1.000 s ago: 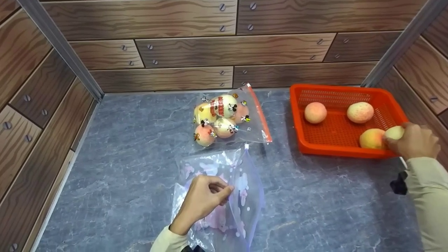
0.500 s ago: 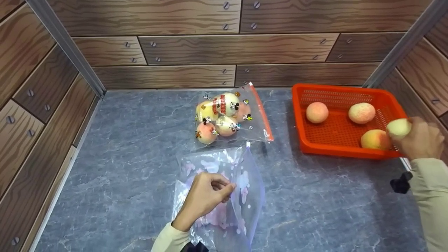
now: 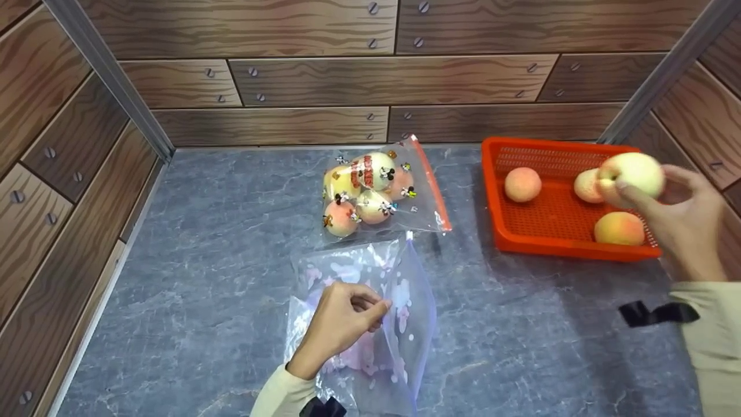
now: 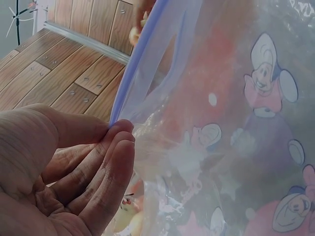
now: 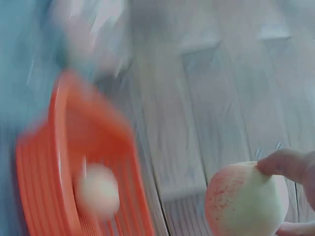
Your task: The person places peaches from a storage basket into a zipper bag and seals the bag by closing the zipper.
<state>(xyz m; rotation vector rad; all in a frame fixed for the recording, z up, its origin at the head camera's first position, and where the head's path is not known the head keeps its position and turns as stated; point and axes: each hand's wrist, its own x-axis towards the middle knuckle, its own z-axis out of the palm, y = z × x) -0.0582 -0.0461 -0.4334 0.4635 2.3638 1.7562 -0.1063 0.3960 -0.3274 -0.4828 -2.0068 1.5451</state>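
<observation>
My left hand [image 3: 345, 321] pinches the purple zip edge of a clear plastic zip bag [image 4: 231, 147] printed with pink and white cartoon figures. In the left wrist view, thumb and fingertips meet on that edge, and the bag's mouth stands parted. Over the right side of an orange basket [image 3: 556, 248], my right hand [image 3: 689, 217] holds a pale yellow peach [image 3: 637, 176] between thumb and fingers. The right wrist view shows this peach with a red-speckled side. Inside the basket lie a pink peach [image 3: 523, 185], a yellow-orange peach [image 3: 619, 229] and a partly hidden peach [image 3: 587, 186].
Behind the purple-edged bag lies another clear zip bag [image 3: 425, 208] with an orange-red zip, holding several peaches. Wood-patterned panels [image 3: 307, 84] wall in the grey marbled tabletop [image 3: 220, 278] at the back and sides.
My right hand has lifted the pale peach from the basket's right end, up and leftward, turning it over. The left hand has stayed at the bag's edge.
</observation>
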